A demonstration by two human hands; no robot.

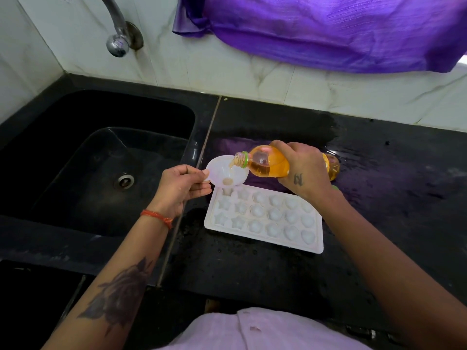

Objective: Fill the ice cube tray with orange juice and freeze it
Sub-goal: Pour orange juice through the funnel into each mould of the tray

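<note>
A white ice cube tray (313, 245) with star, round and heart moulds lies flat on the black counter. My left hand (180, 186) grips the tab of a white funnel (219, 168), whose spout sits over the tray's far-left mould. My right hand (302, 168) holds a clear bottle of orange juice (267, 164), tipped on its side with its open neck over the funnel. A thin stream of juice runs into the funnel and a little pools at its throat.
A deep black sink (101, 157) with a steel drain lies left of the tray. A chrome tap (117, 34) hangs from the tiled wall above it. Purple cloth (328, 29) drapes over the wall at the back right. The counter (391, 198) is wet.
</note>
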